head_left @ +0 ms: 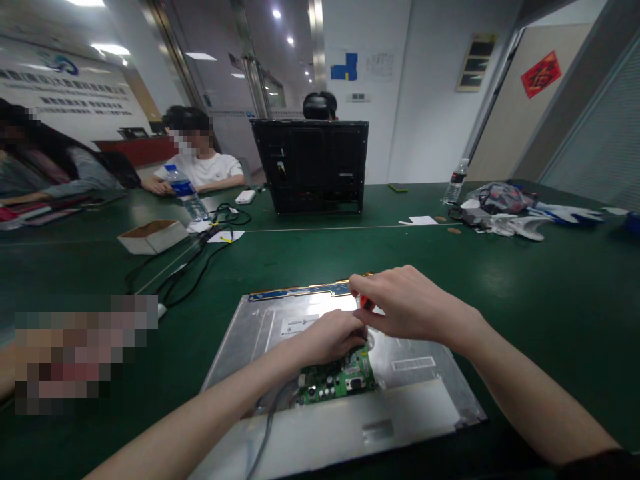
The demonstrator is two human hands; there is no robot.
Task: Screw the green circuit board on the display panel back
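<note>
In front of me a silver metal display panel [415, 387] lies flat on the table, with a green circuit board [340, 383] on it. My right hand [400, 303] is closed around a screwdriver, whose red and black handle [367, 303] shows between the fingers. The screwdriver's tip is hidden behind my left hand [335, 333]. That hand rests over the upper part of the board, its fingers bent and closed near the tool; what they grip is hidden. A blue circuit strip [300, 291] runs along the panel's far edge. A grey cable [267, 433] crosses its near side.
A black monitor housing [315, 167] stands upright across the table. Left are an open box [153, 237], black cables [200, 267] and a water bottle [185, 190]. Another bottle [456, 180] and white gloves [515, 225] lie right. Several people sit around; one's blurred-out area is at near left.
</note>
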